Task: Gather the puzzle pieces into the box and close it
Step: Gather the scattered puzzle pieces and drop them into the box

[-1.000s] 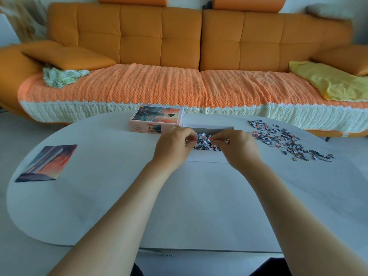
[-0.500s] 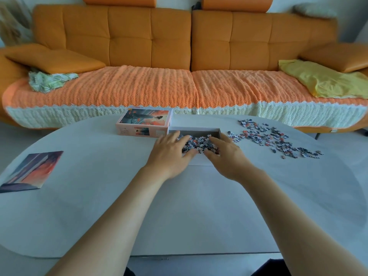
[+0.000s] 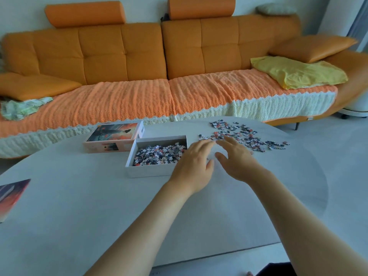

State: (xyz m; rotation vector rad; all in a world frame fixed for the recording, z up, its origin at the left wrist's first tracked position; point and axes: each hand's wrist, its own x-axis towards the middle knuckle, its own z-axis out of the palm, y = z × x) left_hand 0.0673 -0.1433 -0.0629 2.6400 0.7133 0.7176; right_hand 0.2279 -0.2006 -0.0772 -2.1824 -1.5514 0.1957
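Note:
An open white box (image 3: 151, 172) stands on the pale table (image 3: 79, 206) with a heap of small puzzle pieces (image 3: 159, 154) inside it. Its lid (image 3: 113, 136), printed with an orange sunset picture, lies just behind and to the left. A loose spread of puzzle pieces (image 3: 241, 134) covers the table to the right of the box. My left hand (image 3: 196, 162) and my right hand (image 3: 237, 158) hover side by side right of the box, fingers stretched toward the near edge of the loose pieces. Both hold nothing.
A picture card (image 3: 10, 198) with the same sunset image lies at the table's left edge. Behind the table runs an orange sofa (image 3: 139, 56) with a knitted cover, a yellow cloth (image 3: 294, 72) and cushions.
Both hands have left the box, opened and moved right toward the loose pieces. The view has swung right, so box and lid now appear further left.

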